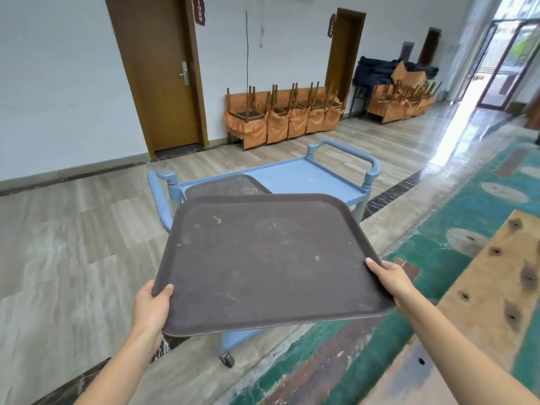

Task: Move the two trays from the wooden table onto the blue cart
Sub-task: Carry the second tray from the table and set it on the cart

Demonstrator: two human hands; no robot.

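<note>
I hold a large dark brown tray point(268, 258) in the air, tilted slightly, above the near end of the blue cart point(304, 176). My left hand point(152, 309) grips its near left corner, thumb on top. My right hand point(390, 277) grips its near right edge. A second dark tray point(225, 185) lies flat on the cart's top shelf at its left end, partly hidden behind the held tray. The wooden table point(491, 282) shows at the right edge, with knot holes in its top.
Stacked upturned chairs with orange covers point(280, 115) line the far wall, with more point(400, 97) further right. A brown door point(163, 74) stands at the left. The cart's handles point(347, 153) rise at both ends and a caster point(228, 359) shows below. Green patterned carpet point(438, 247) borders the floor.
</note>
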